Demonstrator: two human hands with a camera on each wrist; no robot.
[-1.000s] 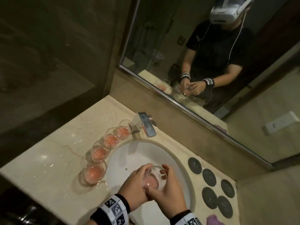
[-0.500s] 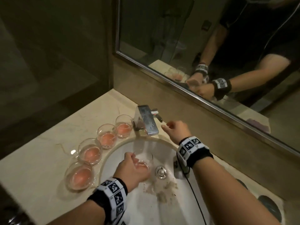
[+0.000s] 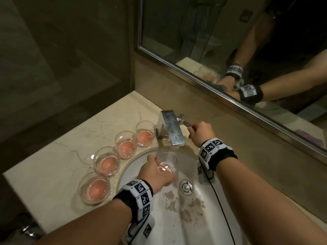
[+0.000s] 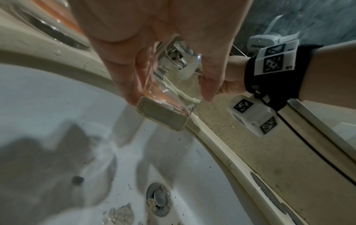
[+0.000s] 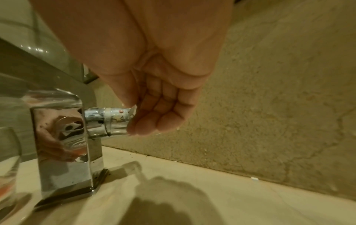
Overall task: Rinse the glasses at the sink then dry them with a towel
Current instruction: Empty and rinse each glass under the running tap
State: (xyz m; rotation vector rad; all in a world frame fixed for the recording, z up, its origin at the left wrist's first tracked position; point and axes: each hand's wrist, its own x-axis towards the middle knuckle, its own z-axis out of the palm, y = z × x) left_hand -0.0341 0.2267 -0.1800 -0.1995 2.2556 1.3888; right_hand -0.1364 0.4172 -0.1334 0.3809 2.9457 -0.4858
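Note:
My left hand [image 3: 155, 171] grips a clear glass [image 3: 167, 164] with a pink film at its bottom, upright over the white sink [image 3: 141, 163] just below the chrome faucet spout [image 3: 174, 131]. In the left wrist view thumb and fingers wrap the glass [image 4: 169, 85]. My right hand [image 3: 199, 130] curls round the faucet handle [image 3: 185, 122], which sticks out to the right of the faucet body; the right wrist view shows the fingers [image 5: 154, 112] closed on the handle [image 5: 109, 120]. No water stream is visible. Several glasses with pink liquid [image 3: 126, 145] stand in a row on the counter, left of the sink.
The beige marble counter [image 3: 53, 165] holds the row of glasses. A mirror [image 3: 230, 41] runs along the back wall. Brown residue [image 3: 185, 207] lies in the basin by the drain [image 3: 185, 187]. A purple cloth [image 3: 316, 138] shows at the right, partly as a reflection.
My right hand let go of the glass, reached the faucet and now grips its handle. My left hand carried the glass toward the back of the basin, under the spout.

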